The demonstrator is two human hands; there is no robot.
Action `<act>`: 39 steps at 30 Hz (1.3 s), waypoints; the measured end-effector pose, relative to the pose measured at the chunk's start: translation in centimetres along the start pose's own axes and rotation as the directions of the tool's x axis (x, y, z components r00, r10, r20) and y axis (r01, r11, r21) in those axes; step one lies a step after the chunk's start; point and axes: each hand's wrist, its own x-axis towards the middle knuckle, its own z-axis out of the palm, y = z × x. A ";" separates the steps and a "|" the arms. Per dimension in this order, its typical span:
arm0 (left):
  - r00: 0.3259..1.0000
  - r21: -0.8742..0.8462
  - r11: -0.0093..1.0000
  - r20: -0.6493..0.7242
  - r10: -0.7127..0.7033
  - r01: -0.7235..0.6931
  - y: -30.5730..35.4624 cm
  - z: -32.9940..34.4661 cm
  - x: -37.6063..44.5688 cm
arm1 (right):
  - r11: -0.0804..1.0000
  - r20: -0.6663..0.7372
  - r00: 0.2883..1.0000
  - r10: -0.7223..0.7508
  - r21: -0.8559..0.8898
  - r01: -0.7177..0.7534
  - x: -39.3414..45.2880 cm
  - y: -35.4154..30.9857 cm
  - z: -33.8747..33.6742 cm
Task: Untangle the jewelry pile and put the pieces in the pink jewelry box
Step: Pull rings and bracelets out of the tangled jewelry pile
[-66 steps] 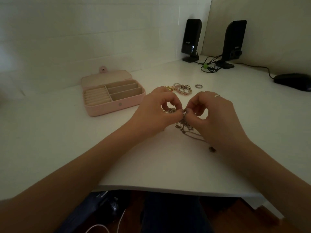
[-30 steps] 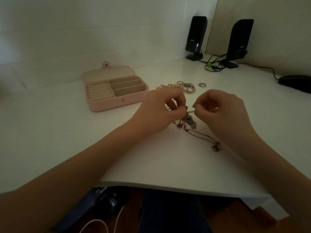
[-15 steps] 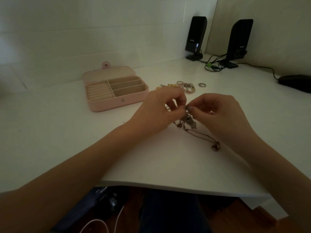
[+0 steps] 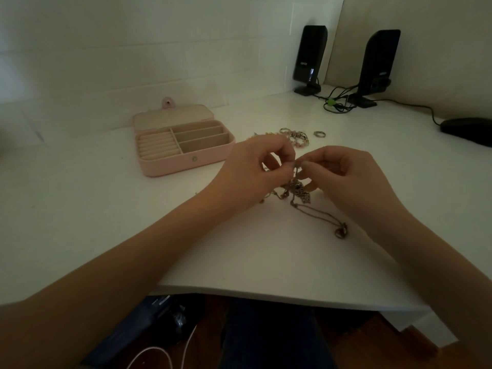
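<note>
Chains [image 4: 298, 190] tangled just below both hands' fingers [image 4: 288, 166], fingertips pinching one strand between them, box [image 4: 183, 147] well left.

white desk [image 4: 106, 222] in front of me. on it: open pink box [image 4: 183, 149], tangled chains [image 4: 298, 191], bracelets [image 4: 295, 136], ring [image 4: 319, 133], two speakers [image 4: 310, 58], cables [image 4: 336, 102], mouse [image 4: 468, 127].
</note>
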 end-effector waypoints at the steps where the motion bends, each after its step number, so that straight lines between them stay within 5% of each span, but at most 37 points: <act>1: 1.000 0.000 1.000 -0.002 0.002 -0.002 0.0 0.0 0.0 | 1.000 0.012 1.000 -0.002 0.002 0.002 0.0 0.0 0.0; 24: 0.989 0.300 0.945 -0.025 0.147 -0.133 -0.7 0.6 -0.2 | 0.997 -0.031 0.999 -0.023 -0.072 0.021 0.1 0.4 0.4; 34: 0.960 0.541 0.805 0.015 0.280 -0.243 -0.9 0.7 0.0 | 0.989 -0.059 0.998 -0.038 -0.145 0.029 -0.1 0.0 0.7; 39: 0.987 0.272 0.959 -0.111 0.114 -0.080 -0.6 0.1 0.2 | 0.992 -0.023 0.992 0.128 0.028 -0.127 0.1 0.0 0.2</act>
